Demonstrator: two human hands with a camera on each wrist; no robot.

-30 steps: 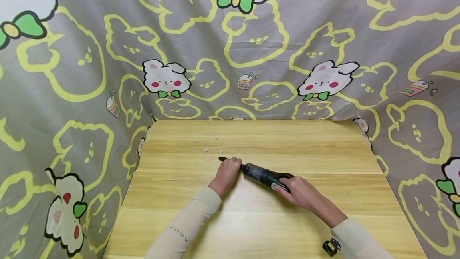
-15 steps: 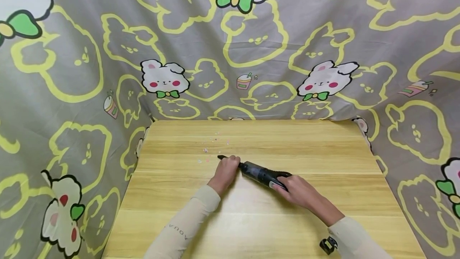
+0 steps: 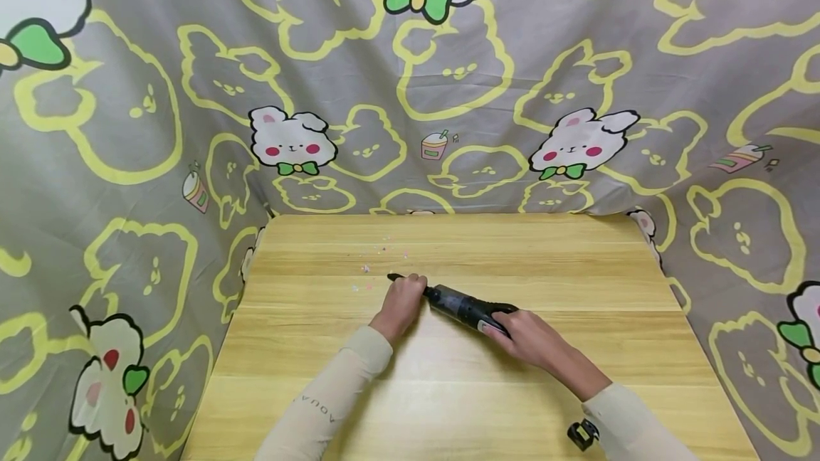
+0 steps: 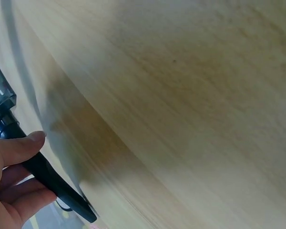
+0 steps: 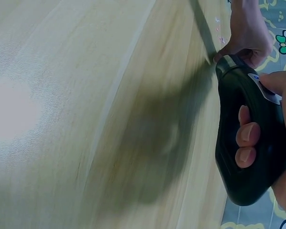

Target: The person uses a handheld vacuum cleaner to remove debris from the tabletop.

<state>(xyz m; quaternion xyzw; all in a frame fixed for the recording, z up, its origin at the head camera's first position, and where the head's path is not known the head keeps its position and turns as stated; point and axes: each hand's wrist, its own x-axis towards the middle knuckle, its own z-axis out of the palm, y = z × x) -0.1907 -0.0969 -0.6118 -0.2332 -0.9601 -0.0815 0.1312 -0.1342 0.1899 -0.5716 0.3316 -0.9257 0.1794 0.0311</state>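
Note:
A black handheld vacuum cleaner (image 3: 463,308) with a clear dust chamber slants over the table, its narrow nozzle (image 4: 62,186) pointing to the far left. My left hand (image 3: 403,302) pinches that nozzle between thumb and fingers, just ahead of the chamber. The right hand (image 3: 528,336) grips the looped handle (image 5: 229,167); in the right wrist view the fingers come through the loop and the thumb lies on a light panel (image 5: 265,89) on top. Small scraps of coloured paper or confetti (image 3: 366,269) are scattered beyond the nozzle tip, which sits close to them.
The wooden table (image 3: 512,397) has a patterned grey curtain (image 3: 474,84) hanging behind it and at both sides. A small black thing with a yellow patch (image 3: 582,435) lies beside the right sleeve, partly hidden; its kind is unclear.
Both hands and the vacuum cleaner have shifted very slightly left and away from me in the head view. The grips are unchanged, and the scraps look much the same.

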